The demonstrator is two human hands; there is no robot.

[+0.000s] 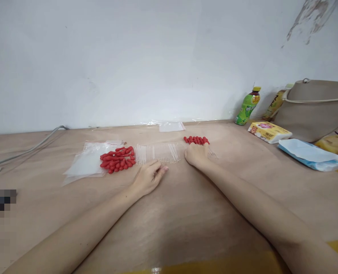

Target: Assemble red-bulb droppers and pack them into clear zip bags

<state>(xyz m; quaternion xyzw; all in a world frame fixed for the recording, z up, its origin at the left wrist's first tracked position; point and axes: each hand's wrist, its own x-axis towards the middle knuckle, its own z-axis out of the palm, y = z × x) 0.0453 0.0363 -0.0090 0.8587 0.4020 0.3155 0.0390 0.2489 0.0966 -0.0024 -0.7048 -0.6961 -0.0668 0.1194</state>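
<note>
no txt could be read for certain, green bottle (246,109) w/ label lettering that was too sm. to make out, 2nd bottle (274,104) behind w/ dark letters that were blurred, yellow pack (269,132) w/ barcode-like print, nos. were illegible

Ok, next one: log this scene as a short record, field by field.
left hand: fingers curled, at the near edge of the tubes; grip contents not visible
right hand: beside the right-hand red bulbs, partly hiding them; grip contents not visible
centre: row of clear tubes
left: heap of red bulbs by a clear bag
back, by the wall: small bag
right side: green bottle, yellow pack, blue pack, grey-beige handbag
</note>
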